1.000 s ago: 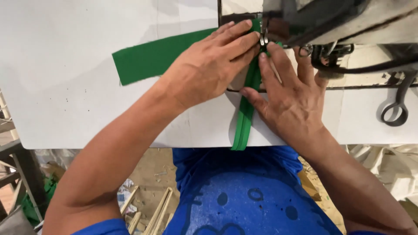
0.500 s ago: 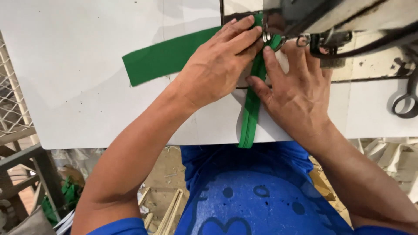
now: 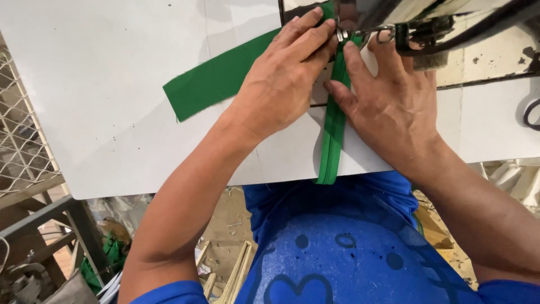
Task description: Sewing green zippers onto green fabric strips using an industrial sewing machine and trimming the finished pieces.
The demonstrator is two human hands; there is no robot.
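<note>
My left hand (image 3: 281, 84) lies flat on a green fabric strip (image 3: 214, 84) on the white sewing table (image 3: 101, 101), fingertips close to the machine's presser foot (image 3: 344, 32). My right hand (image 3: 388, 104) presses down beside a green zipper (image 3: 332, 135), thumb against its edge. The zipper runs from under the foot toward me and hangs over the table's front edge. The fabric strip reaches out to the left from under my left hand. The needle area is partly hidden by my fingers.
The sewing machine head (image 3: 439, 22) fills the top right. A dark scissor handle (image 3: 531, 115) shows at the right edge. A wire mesh frame (image 3: 22, 129) stands to the left, with scraps and wood on the floor (image 3: 225, 247) below.
The view has shifted so the hands and machine sit further right and higher in frame. Both hands keep the same hold on the fabric and zipper near the presser foot.
</note>
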